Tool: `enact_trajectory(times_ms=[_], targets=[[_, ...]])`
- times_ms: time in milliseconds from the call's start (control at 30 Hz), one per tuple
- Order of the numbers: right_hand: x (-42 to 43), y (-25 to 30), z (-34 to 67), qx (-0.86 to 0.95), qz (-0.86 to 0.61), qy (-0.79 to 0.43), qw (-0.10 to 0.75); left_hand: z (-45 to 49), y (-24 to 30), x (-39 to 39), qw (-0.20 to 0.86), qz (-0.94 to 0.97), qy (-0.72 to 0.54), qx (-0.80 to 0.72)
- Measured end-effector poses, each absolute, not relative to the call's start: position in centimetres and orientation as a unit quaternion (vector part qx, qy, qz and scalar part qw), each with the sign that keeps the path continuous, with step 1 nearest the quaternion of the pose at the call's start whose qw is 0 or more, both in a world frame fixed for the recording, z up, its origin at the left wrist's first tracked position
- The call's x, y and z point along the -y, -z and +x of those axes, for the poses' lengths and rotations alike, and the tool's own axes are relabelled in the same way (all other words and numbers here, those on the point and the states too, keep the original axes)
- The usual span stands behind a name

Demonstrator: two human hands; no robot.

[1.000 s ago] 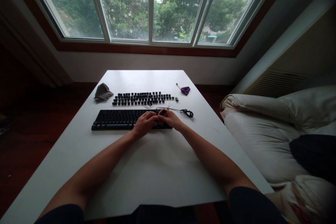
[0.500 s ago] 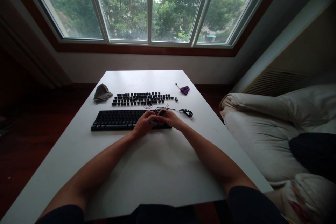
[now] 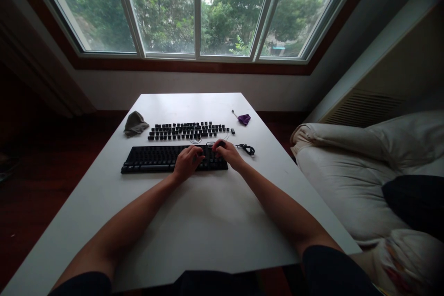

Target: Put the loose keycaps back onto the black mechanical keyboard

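Observation:
A black keyboard (image 3: 156, 158) lies across the white table (image 3: 208, 222). My left hand (image 3: 187, 161) rests on its right half with the fingers curled down onto the keys; what is under the fingertips is hidden. My right hand (image 3: 227, 151) is at the keyboard's far right corner, fingers pinched around a small black keycap (image 3: 220, 144). Behind the keyboard, several loose black keycaps (image 3: 187, 130) lie in rows. A thin wire loop (image 3: 196, 139) lies between the rows and the keyboard.
A crumpled grey cloth (image 3: 135, 123) sits at the back left of the table. A small purple tool (image 3: 244, 119) lies at the back right, and a coiled black cable (image 3: 247, 149) lies right of the keyboard. A pale sofa (image 3: 347, 180) stands close on the right.
My hands were together over the keyboard's right end. They have drawn apart: the right hand went right and back to the corner, and the left hand slid slightly left.

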State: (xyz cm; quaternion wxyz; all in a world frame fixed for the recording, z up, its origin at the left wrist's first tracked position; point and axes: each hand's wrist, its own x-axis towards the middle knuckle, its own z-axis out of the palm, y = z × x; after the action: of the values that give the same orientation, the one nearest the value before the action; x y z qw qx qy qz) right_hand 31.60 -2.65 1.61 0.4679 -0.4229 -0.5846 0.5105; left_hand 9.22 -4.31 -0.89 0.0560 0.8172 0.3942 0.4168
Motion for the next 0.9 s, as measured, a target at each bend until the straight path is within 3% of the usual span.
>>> enact_trajectory(times_ms=[300, 900], targets=[[3.7, -2.1, 30.7, 0.598, -0.372, -0.577, 0.414, 9.6, 0.7, 4.7, 0.056, 0.825, -0.425, -0.368], [4.0, -1.8, 30.5, 0.676, -0.404, -0.503, 0.355, 9.6, 0.8, 5.1, -0.001, 0.836, -0.402, -0.373]])
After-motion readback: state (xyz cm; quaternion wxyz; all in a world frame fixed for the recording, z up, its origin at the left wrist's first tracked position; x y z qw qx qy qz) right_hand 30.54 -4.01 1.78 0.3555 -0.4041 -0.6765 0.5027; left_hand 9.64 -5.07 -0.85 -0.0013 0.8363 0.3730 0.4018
